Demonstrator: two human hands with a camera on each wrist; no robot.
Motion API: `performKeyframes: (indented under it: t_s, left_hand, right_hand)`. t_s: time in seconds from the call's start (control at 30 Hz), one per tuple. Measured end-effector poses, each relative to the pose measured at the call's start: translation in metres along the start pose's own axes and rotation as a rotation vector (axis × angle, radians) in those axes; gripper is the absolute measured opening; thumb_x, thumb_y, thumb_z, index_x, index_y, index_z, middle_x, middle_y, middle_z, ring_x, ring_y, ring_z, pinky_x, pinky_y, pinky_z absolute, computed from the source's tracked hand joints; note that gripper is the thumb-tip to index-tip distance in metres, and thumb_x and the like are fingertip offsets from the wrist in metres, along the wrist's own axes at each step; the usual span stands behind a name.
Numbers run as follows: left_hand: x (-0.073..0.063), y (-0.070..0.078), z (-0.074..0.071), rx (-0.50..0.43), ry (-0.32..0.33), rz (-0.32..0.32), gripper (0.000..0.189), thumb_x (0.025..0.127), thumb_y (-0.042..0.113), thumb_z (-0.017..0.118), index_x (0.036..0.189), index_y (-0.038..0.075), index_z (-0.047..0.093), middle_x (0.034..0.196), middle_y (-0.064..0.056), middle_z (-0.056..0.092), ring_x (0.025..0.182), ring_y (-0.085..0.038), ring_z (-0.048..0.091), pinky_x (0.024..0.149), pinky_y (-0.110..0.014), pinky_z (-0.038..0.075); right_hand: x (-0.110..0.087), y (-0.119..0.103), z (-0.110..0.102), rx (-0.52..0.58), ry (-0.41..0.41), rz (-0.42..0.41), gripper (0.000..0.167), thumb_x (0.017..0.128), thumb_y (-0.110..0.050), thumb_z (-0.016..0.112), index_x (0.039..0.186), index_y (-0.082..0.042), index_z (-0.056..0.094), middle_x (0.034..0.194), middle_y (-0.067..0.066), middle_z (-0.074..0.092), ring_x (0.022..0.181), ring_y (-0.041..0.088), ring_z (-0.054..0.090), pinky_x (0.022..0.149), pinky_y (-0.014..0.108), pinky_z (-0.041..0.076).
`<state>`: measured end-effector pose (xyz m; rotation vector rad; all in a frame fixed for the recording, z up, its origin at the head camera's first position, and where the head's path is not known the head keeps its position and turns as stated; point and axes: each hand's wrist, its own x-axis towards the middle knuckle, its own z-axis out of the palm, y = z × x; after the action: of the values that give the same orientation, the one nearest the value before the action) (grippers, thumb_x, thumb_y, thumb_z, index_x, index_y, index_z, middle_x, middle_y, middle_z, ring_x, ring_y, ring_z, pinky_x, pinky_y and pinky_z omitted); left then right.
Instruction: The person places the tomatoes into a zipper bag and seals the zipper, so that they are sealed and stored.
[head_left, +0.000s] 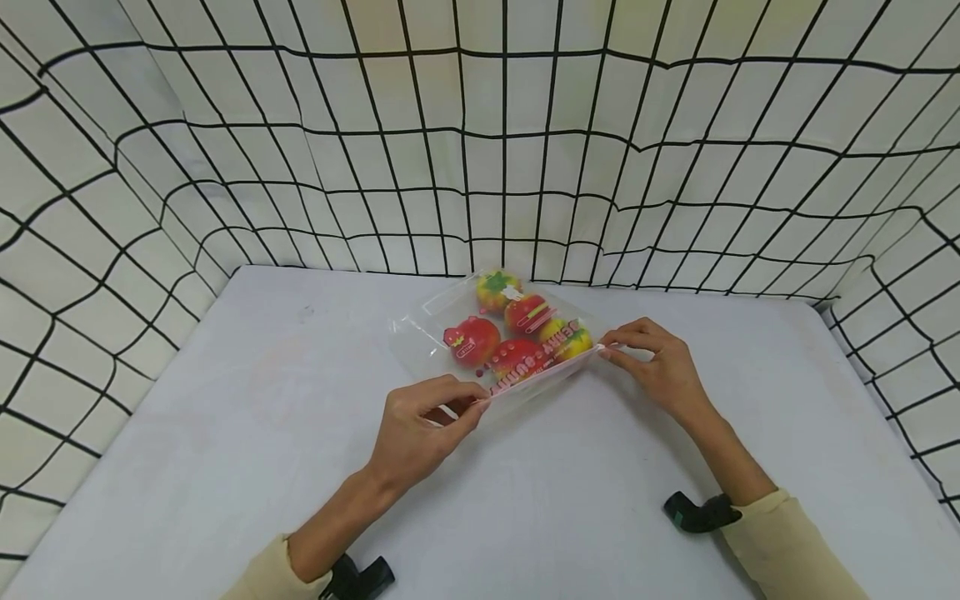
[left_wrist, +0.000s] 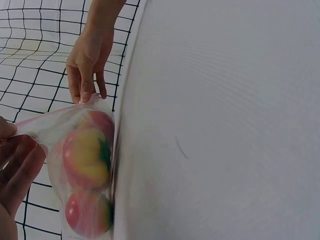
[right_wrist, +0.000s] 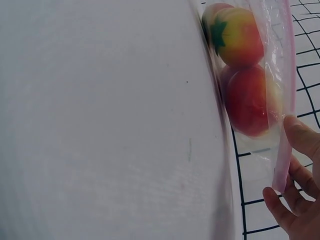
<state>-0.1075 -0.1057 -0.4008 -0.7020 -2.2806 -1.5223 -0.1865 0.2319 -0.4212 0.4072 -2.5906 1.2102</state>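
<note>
A clear zip bag [head_left: 422,329] with pink lettering and a pink zip edge [right_wrist: 289,65] lies on the white table. Inside are several red and yellow tomato-like fruits [head_left: 474,341], some with a green star-shaped top. My left hand [head_left: 423,425] pinches the near left end of the zip edge between thumb and fingers. At the other end of that edge, my right hand [head_left: 660,367] pinches the corner. Both hands hold the edge stretched between them, raised a little toward me, as the left wrist view also shows. Whether the zip is sealed cannot be told.
The white table [head_left: 247,433] spreads out around the bag. White walls with a black grid [head_left: 504,133] rise behind and at both sides, close to the bag's far corner. A black wrist camera [head_left: 697,510] sits at each sleeve.
</note>
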Motion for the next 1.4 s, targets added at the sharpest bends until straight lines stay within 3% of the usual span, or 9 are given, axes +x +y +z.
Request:
performKeyframes:
  t_s: [0.13,0.37,0.6,0.87,1.07,1.4]
  left_hand:
    - [0.0,0.0,0.0,0.002,0.0,0.0,0.014,0.09,0.009,0.081,0.103,0.012,0.082,0.085,0.0,0.078,0.074,-0.007,0.071,0.062,-0.027,0.064]
    - [0.001,0.001,0.0,0.0,0.006,0.023,0.013,0.09,0.008,0.081,0.102,0.013,0.082,0.082,0.0,0.077,0.072,-0.007,0.07,0.062,-0.025,0.063]
    - [0.0,0.001,0.0,0.003,0.009,0.026,0.014,0.089,0.007,0.081,0.102,0.012,0.082,0.081,-0.001,0.077,0.071,-0.007,0.07,0.062,-0.026,0.064]
    - [-0.001,0.001,0.0,0.008,0.008,0.024,0.015,0.089,0.007,0.082,0.102,0.012,0.082,0.082,0.0,0.077,0.072,-0.007,0.07,0.061,-0.027,0.064]
    - [-0.001,0.001,0.0,-0.001,0.007,0.026,0.014,0.089,0.007,0.082,0.102,0.012,0.082,0.081,-0.001,0.077,0.071,-0.007,0.07,0.061,-0.026,0.064]
    - [-0.002,0.003,0.002,-0.01,-0.003,0.015,0.014,0.089,0.008,0.081,0.103,0.011,0.082,0.084,-0.001,0.078,0.073,-0.008,0.071,0.062,-0.029,0.064]
  right_hand:
    - [0.001,0.001,-0.001,-0.015,-0.007,0.023,0.017,0.09,-0.018,0.082,0.106,-0.014,0.082,0.107,0.002,0.071,0.101,-0.004,0.058,0.081,0.02,0.051]
    - [0.002,0.001,-0.002,-0.051,-0.006,0.028,0.017,0.091,-0.019,0.081,0.107,-0.014,0.082,0.112,0.003,0.068,0.106,0.001,0.055,0.09,0.039,0.058]
    - [0.004,0.003,-0.003,-0.032,0.009,0.032,0.018,0.089,-0.016,0.082,0.106,-0.011,0.081,0.113,0.006,0.066,0.11,0.01,0.053,0.087,0.033,0.049]
    - [0.004,0.007,-0.005,-0.052,0.021,0.047,0.018,0.09,-0.016,0.082,0.107,-0.011,0.081,0.113,0.006,0.067,0.11,0.011,0.054,0.088,0.032,0.049]
    - [0.004,0.008,-0.007,-0.059,0.024,0.069,0.018,0.093,-0.02,0.08,0.109,-0.013,0.081,0.113,0.006,0.068,0.109,0.004,0.054,0.096,0.035,0.05]
    - [0.006,0.014,-0.008,-0.051,0.043,0.091,0.018,0.095,-0.023,0.078,0.109,-0.012,0.08,0.112,0.005,0.069,0.104,-0.003,0.054,0.091,0.027,0.051]
